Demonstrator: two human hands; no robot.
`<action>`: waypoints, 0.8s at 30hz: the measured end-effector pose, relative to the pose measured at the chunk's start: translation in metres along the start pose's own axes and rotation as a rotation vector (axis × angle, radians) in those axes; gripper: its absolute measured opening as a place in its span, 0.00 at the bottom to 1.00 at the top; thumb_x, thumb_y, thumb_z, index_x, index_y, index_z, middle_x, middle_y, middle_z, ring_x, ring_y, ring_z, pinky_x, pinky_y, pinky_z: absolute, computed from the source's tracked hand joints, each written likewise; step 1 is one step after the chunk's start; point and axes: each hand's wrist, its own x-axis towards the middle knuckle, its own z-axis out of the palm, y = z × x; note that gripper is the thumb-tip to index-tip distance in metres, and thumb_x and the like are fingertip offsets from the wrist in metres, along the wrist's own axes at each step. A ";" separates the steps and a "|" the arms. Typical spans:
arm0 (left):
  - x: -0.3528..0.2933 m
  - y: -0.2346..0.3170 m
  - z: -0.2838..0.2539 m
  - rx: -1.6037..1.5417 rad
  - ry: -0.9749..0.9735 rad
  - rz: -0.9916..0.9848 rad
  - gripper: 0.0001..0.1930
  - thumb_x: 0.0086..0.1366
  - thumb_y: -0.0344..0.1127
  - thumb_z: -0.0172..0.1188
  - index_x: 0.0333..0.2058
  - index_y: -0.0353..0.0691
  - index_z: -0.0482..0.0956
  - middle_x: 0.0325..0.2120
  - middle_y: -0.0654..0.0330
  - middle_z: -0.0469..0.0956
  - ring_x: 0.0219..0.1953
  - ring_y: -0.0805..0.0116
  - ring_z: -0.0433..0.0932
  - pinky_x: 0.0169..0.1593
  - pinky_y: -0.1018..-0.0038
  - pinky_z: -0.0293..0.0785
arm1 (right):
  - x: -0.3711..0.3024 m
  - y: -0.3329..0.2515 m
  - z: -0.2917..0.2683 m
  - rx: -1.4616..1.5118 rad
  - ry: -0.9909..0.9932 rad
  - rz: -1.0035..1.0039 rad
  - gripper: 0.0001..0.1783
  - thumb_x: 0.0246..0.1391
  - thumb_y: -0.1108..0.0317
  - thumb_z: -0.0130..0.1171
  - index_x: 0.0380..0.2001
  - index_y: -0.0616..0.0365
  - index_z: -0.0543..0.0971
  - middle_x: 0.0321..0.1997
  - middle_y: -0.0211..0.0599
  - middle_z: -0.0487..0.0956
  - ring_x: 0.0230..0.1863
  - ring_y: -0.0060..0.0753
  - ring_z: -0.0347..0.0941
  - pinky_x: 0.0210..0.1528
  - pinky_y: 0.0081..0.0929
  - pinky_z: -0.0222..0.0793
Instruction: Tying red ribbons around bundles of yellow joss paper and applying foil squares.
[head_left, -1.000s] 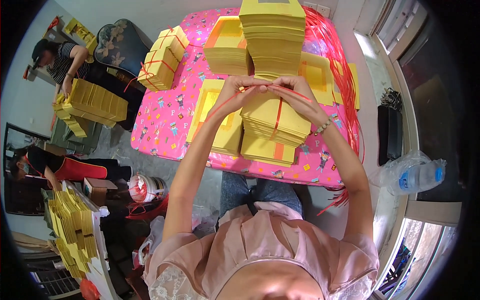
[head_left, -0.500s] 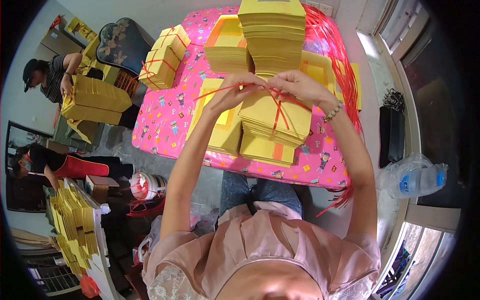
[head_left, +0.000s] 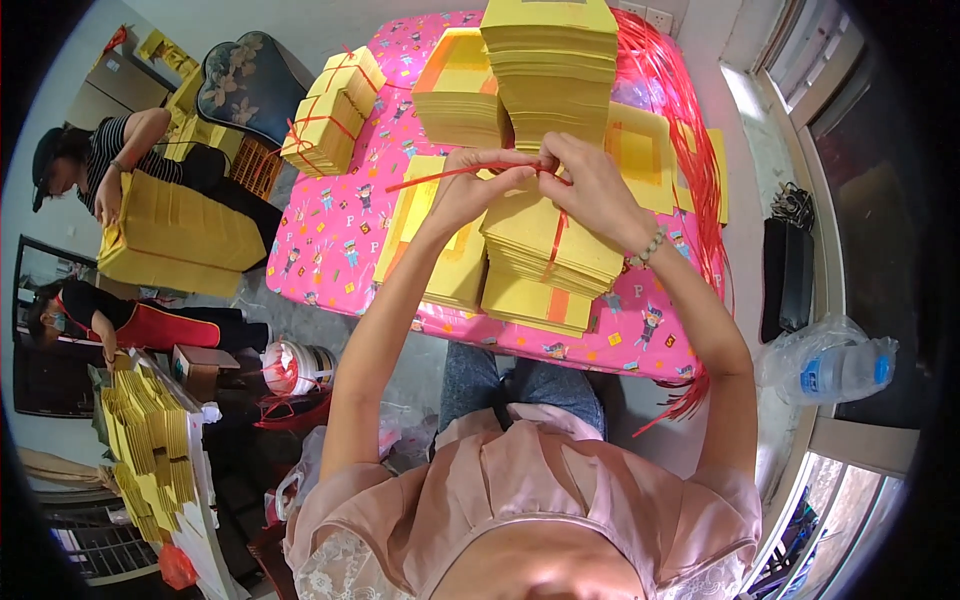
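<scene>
Both my hands meet above a yellow paper stack [head_left: 540, 228] on the table in front of me. A thin red plastic strap [head_left: 425, 180] is pinched in my left hand [head_left: 475, 190], and its loose end sticks out leftward. My right hand [head_left: 592, 190] has its fingers closed on the same strap, right beside the left fingertips; the crossing of the strap is partly hidden by the fingers. Another length of the strap runs down over the front of the stack. Next to it on the left lies another yellow stack [head_left: 455, 270].
The table has a pink patterned cover [head_left: 330, 225]. Tall yellow stacks [head_left: 552, 80] stand behind my hands, a tied bundle [head_left: 335, 115] at far left. Loose red straps [head_left: 700, 200] hang along the right side. Two people work at left among yellow stacks [head_left: 180, 235]; a plastic bottle [head_left: 840, 370] lies at right.
My hands have drawn closer together, and the strap's right end no longer shows past my right hand. At left, a person has tilted and lowered a large yellow stack.
</scene>
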 end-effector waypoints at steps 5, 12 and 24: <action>-0.008 -0.006 0.005 -0.006 0.067 0.065 0.09 0.59 0.29 0.66 0.39 0.34 0.86 0.34 0.58 0.85 0.39 0.74 0.82 0.45 0.76 0.78 | -0.002 0.002 0.004 0.141 0.032 -0.040 0.08 0.53 0.75 0.56 0.35 0.64 0.70 0.33 0.44 0.74 0.31 0.39 0.75 0.35 0.32 0.74; -0.014 -0.015 -0.004 0.125 0.064 0.145 0.09 0.60 0.25 0.63 0.40 0.37 0.86 0.36 0.58 0.84 0.38 0.72 0.80 0.45 0.76 0.76 | -0.010 0.009 -0.013 0.014 0.040 -0.126 0.09 0.58 0.67 0.57 0.35 0.63 0.75 0.31 0.44 0.72 0.37 0.47 0.74 0.41 0.40 0.70; -0.024 -0.036 -0.002 0.113 0.114 0.195 0.06 0.62 0.27 0.63 0.36 0.40 0.87 0.34 0.60 0.83 0.45 0.66 0.78 0.48 0.71 0.74 | -0.069 0.013 -0.016 -0.195 0.135 0.019 0.10 0.56 0.66 0.61 0.30 0.62 0.74 0.31 0.42 0.71 0.34 0.48 0.72 0.37 0.41 0.68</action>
